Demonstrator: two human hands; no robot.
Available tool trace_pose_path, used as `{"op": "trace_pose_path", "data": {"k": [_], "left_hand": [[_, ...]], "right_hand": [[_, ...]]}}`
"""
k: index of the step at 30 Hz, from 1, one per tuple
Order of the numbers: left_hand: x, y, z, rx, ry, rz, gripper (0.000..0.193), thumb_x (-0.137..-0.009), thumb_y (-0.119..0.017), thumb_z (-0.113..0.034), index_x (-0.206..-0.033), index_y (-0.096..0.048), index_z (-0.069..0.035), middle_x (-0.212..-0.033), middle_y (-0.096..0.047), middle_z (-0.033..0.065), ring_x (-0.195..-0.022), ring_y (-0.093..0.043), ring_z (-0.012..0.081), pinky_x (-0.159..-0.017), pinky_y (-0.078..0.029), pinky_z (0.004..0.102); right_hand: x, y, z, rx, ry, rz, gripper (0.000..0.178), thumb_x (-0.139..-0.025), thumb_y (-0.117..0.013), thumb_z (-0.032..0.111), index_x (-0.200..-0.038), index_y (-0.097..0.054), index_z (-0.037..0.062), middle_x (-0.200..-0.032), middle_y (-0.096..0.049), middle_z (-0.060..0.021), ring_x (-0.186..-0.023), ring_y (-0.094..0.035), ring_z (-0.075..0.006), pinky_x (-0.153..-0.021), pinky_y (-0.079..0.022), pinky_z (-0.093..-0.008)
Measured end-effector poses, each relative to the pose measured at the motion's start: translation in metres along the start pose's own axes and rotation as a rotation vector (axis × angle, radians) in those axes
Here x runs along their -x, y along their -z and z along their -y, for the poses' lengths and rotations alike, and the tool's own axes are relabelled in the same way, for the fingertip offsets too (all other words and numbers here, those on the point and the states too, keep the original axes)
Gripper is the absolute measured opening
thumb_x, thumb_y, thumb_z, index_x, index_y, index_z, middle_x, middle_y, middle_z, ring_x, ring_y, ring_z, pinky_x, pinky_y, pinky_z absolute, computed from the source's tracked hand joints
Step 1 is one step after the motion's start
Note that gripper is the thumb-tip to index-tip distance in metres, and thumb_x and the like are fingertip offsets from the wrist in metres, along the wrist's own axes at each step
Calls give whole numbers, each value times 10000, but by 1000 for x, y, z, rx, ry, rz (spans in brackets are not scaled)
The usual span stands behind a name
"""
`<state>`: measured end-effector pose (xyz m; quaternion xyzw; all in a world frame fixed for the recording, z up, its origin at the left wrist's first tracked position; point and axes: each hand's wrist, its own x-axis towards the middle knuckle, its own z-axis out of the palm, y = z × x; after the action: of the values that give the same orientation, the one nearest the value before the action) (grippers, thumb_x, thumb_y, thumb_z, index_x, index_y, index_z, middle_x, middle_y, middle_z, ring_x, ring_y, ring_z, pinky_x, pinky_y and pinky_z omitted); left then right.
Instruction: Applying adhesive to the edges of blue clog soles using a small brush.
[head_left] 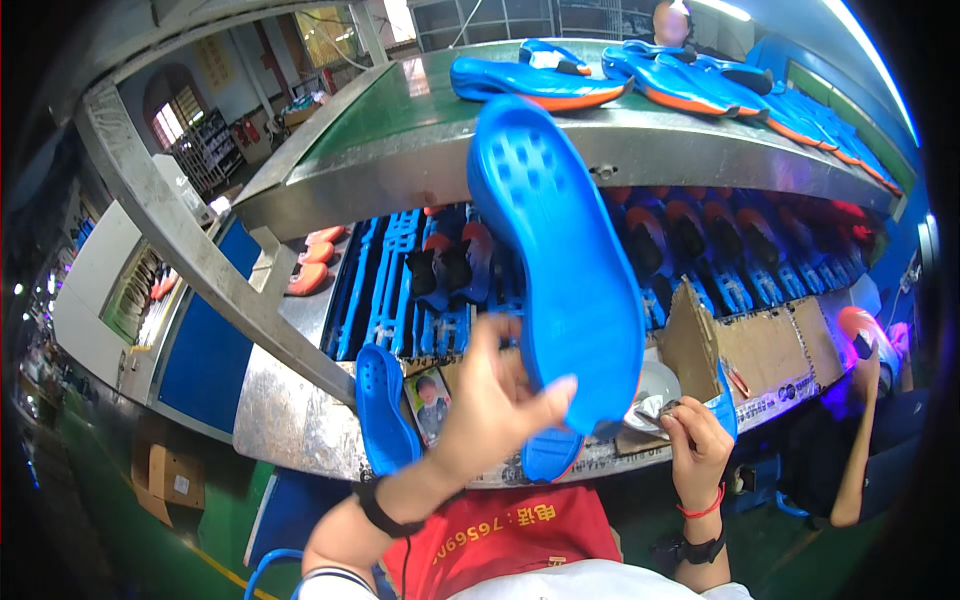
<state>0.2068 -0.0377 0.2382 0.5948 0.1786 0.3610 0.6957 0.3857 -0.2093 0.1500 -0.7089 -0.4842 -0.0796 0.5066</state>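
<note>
A large blue shoe sole (575, 265), dimpled at its upper end, stands tilted upright in front of me. My left hand (490, 405) is closed on its lower left edge, the thumb over the front face. To the right of the sole's lower end, my right hand (697, 440) pinches a small crumpled grey-white piece (652, 410), perhaps cloth. Behind that piece is a pale round bowl (657, 382), partly covered. Another blue sole (388, 410) lies on the bench left of my left hand, and part of one more (550, 455) shows below the held sole.
A metal-edged green conveyor (425, 110) crosses ahead, carrying several blue-and-orange soles (690, 82). Beneath it are blue racks with dark-and-orange shoe parts (685, 235). A metal post (190, 230) slants at left. Cardboard (765, 355) covers the bench at right, where another person's hand (868, 375) holds a shoe part.
</note>
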Motion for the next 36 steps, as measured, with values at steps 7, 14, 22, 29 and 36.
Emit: {"op": "trace_pose_path", "data": {"k": [7, 14, 22, 29, 36], "left_hand": [[-203, 18, -142, 276, -268, 177, 375, -972, -540, -134, -1276, -457, 68, -1184, -605, 223, -1030, -655, 279, -820, -579, 318], [-77, 8, -76, -258, -250, 151, 500, -913, -619, -77, -1318, -366, 72, -1306, -503, 233, -686, -676, 210, -540, -543, 249], [102, 178, 30, -1412, 102, -673, 419, -776, -758, -138, -1108, -550, 9, -1025, -604, 135, -706, -577, 196, -670, -482, 338], [161, 229, 120, -1132, 370, -628, 225, -904, -622, -160, -929, -519, 38, -841, -550, 168, -697, -522, 302, -685, -447, 394], [143, 204, 99, -1154, 336, -663, 156, -994, -474, -126, -1000, -416, 19, -852, -529, 163, -668, -514, 284, -632, -434, 349]], "right_hand": [[-2, 4, 12, -27, 53, 2, 109, -771, -703, -53, -861, -642, -41, -883, -662, -165, -667, -627, -242, -581, -483, -289], [6, -7, -10, 12, 10, 15, 117, -787, -697, -55, -884, -632, -52, -912, -669, -179, -711, -642, -241, -610, -494, -286], [7, -22, -12, 20, 17, 72, 137, -789, -697, -56, -912, -637, -53, -929, -670, -177, -715, -641, -236, -610, -497, -287], [10, -37, -6, 19, 60, 130, 126, -799, -697, -50, -910, -638, -57, -938, -676, -169, -700, -630, -206, -591, -483, -270], [12, -40, -11, 41, 30, 162, 121, -812, -697, -36, -921, -645, -51, -948, -678, -165, -693, -619, -191, -578, -474, -257]]}}
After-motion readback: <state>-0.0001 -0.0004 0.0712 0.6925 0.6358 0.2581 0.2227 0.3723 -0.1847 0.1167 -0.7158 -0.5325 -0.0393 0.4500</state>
